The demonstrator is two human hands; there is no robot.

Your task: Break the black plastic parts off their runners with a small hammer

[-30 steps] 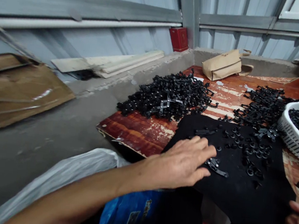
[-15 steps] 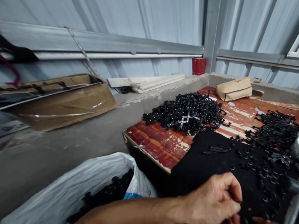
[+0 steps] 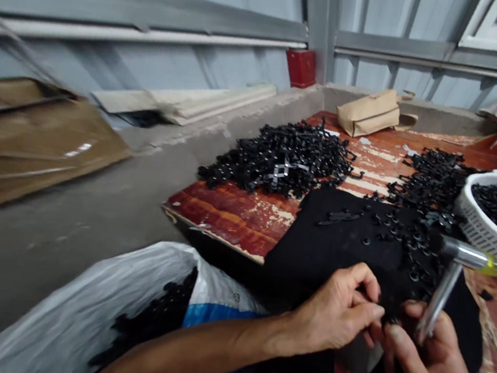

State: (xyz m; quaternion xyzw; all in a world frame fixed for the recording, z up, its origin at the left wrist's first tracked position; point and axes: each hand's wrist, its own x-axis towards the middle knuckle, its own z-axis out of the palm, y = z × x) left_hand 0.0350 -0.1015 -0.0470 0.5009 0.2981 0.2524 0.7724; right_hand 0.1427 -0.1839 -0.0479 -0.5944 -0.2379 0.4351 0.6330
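My right hand (image 3: 439, 361) is closed around a small hammer (image 3: 440, 298); its metal handle rises between the fingers, and the head has a yellow tip on one end. Close beside it, my left hand (image 3: 342, 311) is pinched, thumb against fingers. A small dark piece seems to lie where the two hands meet, but the fingers and the dark background hide what it is. Just beyond the hands, a black cloth (image 3: 300, 240) covers the table's near edge. On it lie loose black round pieces (image 3: 417, 259) and a few black linked strips (image 3: 339, 216).
Piles of black linked parts (image 3: 274, 153) lie on the worn red table (image 3: 223, 207). At right stands a white basket (image 3: 485, 234) of black pieces. An open white sack (image 3: 130, 275) with black parts is at lower left. A tan bag (image 3: 369, 111) lies at the back.
My view has turned right and downward, so more of the basket and hammer shows. My right hand, with the hammer, has come up beside my left hand, which stays pinched.
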